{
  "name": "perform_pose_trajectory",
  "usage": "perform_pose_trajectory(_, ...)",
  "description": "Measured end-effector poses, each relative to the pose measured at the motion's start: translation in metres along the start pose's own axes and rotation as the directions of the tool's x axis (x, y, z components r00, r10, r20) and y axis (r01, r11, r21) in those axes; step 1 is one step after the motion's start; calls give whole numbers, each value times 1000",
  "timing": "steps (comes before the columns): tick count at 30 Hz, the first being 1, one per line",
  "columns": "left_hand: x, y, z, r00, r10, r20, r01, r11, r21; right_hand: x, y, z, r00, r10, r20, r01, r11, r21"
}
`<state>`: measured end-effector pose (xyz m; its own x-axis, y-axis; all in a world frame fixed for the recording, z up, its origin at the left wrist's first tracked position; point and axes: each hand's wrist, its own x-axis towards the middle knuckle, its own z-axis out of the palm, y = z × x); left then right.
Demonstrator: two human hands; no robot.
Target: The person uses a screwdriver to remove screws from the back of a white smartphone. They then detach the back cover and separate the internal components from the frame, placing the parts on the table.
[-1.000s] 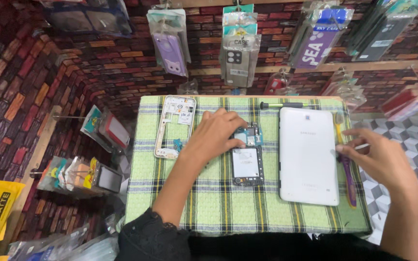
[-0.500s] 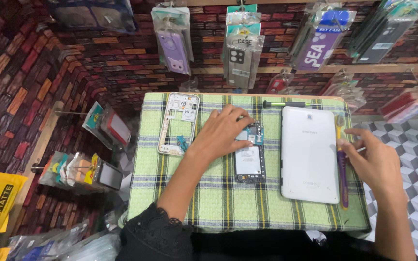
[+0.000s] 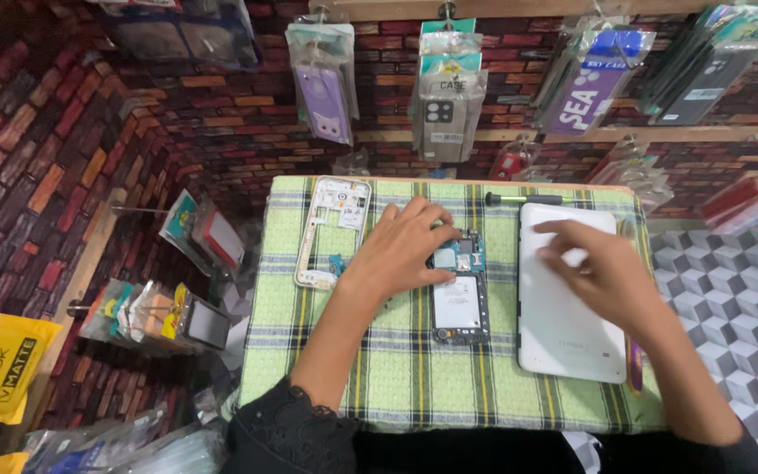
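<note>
On the green plaid tabletop (image 3: 396,386), the opened phone (image 3: 460,297) lies mid-cloth. The left hand (image 3: 410,246) presses flat on its far end, steadying it, gripping nothing. The right hand (image 3: 594,268) hovers, blurred, fingers loose and empty, over the white tablet (image 3: 563,333). Farther left lies a phone frame (image 3: 333,230).

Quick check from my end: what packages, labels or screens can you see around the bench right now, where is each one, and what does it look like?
Purple case packet: hangs upper left of centre, clear bag.
Grey case packet: hangs top centre, teal header.
Purple-and-blue packet: hangs upper right, tilted.
Dark packets: hang far right.
Yellow packet: lower left, black panel.
White tablet: right on the checked cloth, back up, no screen visible.
Open phone: cloth centre, white label patch.
</note>
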<state>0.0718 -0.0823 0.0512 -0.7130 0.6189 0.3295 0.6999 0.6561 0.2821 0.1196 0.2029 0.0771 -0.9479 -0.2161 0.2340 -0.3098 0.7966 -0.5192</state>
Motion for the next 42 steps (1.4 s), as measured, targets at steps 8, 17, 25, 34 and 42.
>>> perform_pose_trajectory(8,-4,-1,-4,1000,-2,22,3,997,-82,26,-17,44,943,-322,79,331,926,-183)
perform_pose_trajectory(17,-2,1,-7,999,-38,28,40,995,-88,25,1,55,935,-352,48,354,918,-176)
perform_pose_trajectory(25,-4,1,-7,1000,-10,-4,10,995,-95,24,-1,56,938,-344,39,345,921,-180)
perform_pose_trajectory(34,-4,-3,-5,1000,13,-13,-15,993,-119,25,0,56,941,-336,47,339,925,-170)
perform_pose_trajectory(42,-5,-1,-3,998,-52,32,57,988,-146,24,1,56,937,-345,51,348,924,-157)
